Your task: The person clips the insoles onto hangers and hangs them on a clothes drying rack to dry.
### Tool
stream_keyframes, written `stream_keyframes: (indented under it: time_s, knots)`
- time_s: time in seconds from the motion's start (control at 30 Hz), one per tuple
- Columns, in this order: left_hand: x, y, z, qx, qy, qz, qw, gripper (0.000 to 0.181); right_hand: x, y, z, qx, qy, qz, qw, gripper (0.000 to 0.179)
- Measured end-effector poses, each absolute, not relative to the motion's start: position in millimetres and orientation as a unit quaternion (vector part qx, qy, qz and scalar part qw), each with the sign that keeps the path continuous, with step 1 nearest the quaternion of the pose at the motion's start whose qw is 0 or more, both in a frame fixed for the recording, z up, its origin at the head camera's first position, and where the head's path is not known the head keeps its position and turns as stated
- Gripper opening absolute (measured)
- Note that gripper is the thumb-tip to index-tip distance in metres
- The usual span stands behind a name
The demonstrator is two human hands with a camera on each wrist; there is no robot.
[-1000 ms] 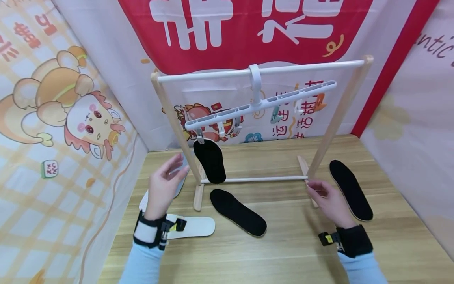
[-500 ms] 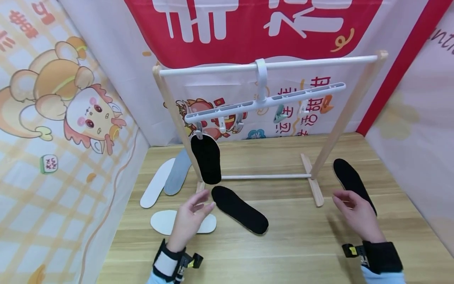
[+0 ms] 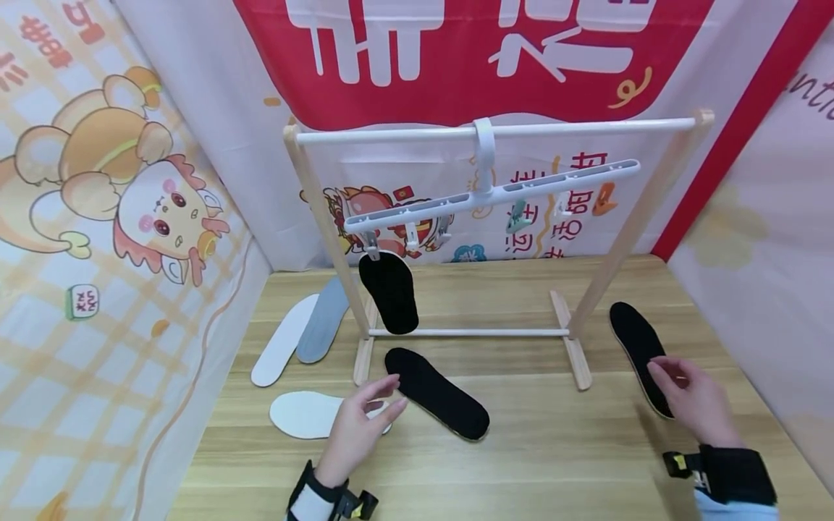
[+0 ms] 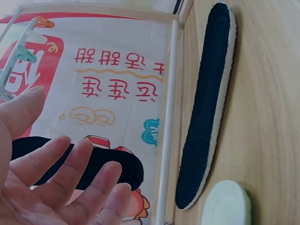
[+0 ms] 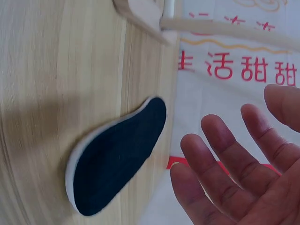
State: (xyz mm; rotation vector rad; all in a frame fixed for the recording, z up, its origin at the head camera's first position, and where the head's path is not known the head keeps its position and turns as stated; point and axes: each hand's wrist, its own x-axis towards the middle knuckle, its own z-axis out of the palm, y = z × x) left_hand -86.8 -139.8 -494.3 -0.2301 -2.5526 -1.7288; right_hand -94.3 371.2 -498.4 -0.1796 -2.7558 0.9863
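While left hand (image 3: 358,428) and right hand (image 3: 700,399) are empty, fingers lie parted; nudging could skid black insole (image 3: 439,396) near left fingertips.

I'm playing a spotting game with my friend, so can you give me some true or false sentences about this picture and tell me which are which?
1. A black insole hangs clipped to the white hanger. True.
2. The left hand is holding the white hanger. False: it holds nothing.
3. The white hanger hooks over a white bar. True.
4. The right hand is holding nothing. True.
5. The grey insole is hanging up too. False: it lies on the table.
6. Every insole on the table is black. False: besides the grey insole, a white insole lies there.
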Motion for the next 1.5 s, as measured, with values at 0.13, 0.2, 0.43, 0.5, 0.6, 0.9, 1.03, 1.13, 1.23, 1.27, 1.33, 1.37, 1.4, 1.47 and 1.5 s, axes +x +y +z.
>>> stream_keyframes:
  time_s: [0.13, 0.2, 0.43, 0.5, 0.6, 0.9, 1.03, 1.13, 1.23, 1.27, 1.33, 1.37, 1.4, 1.47, 1.5]
  knots:
    - [-82, -139, -498, -0.072, -0.827, -0.558, 0.013, 0.040, -100, 388, -498, -0.066, -0.943, 0.318, 0.077, 0.039]
    - [-80, -138, -499, -0.070, -0.826, -0.559, 0.005, 0.041, -104, 394, -499, -0.066, -0.947, 0.307, 0.071, 0.042]
    - [-74, -133, -499, -0.077, -0.824, -0.561, -0.010, 0.042, -127, 415, -502, -0.063, -0.956, 0.281, 0.055, 0.047]
    - [-72, -132, -499, -0.078, -0.826, -0.559, -0.012, 0.042, -135, 420, -503, -0.054, -0.962, 0.263, 0.058, 0.044]
    - [-71, -132, -500, -0.078, -0.828, -0.556, -0.013, 0.039, -146, 426, -501, -0.048, -0.968, 0.242, 0.046, 0.041]
    - [-69, -134, -501, -0.078, -0.829, -0.553, -0.013, 0.041, -179, 444, -498, -0.063, -0.986, 0.138, -0.064, 0.054]
    - [-67, -135, -502, -0.076, -0.831, -0.551, -0.012, 0.041, -190, 452, -502, -0.078, -0.985, 0.120, -0.093, 0.058]
    - [-67, -135, -503, -0.078, -0.832, -0.549, -0.003, 0.039, -194, 454, -505, -0.078, -0.987, 0.116, -0.074, 0.059]
    - [-66, -135, -505, -0.085, -0.835, -0.543, 0.012, 0.037, -199, 456, -510, -0.068, -0.990, 0.113, -0.055, 0.064]
    - [-66, -135, -505, -0.086, -0.837, -0.540, 0.016, 0.037, -200, 456, -513, -0.067, -0.990, 0.114, -0.053, 0.066]
    - [-66, -135, -506, -0.092, -0.842, -0.531, 0.027, 0.037, -203, 455, -517, -0.066, -0.989, 0.119, -0.054, 0.071]
    - [-66, -135, -507, -0.094, -0.845, -0.526, 0.031, 0.037, -204, 455, -519, -0.064, -0.989, 0.120, -0.058, 0.072]
    - [-66, -134, -507, -0.097, -0.849, -0.517, 0.037, 0.037, -205, 454, -520, -0.068, -0.988, 0.125, -0.066, 0.074]
    - [-66, -134, -509, -0.103, -0.861, -0.496, 0.048, 0.037, -206, 451, -521, -0.077, -0.985, 0.133, -0.081, 0.074]
    - [-66, -135, -509, -0.106, -0.866, -0.486, 0.054, 0.037, -205, 450, -521, -0.079, -0.983, 0.137, -0.088, 0.074]
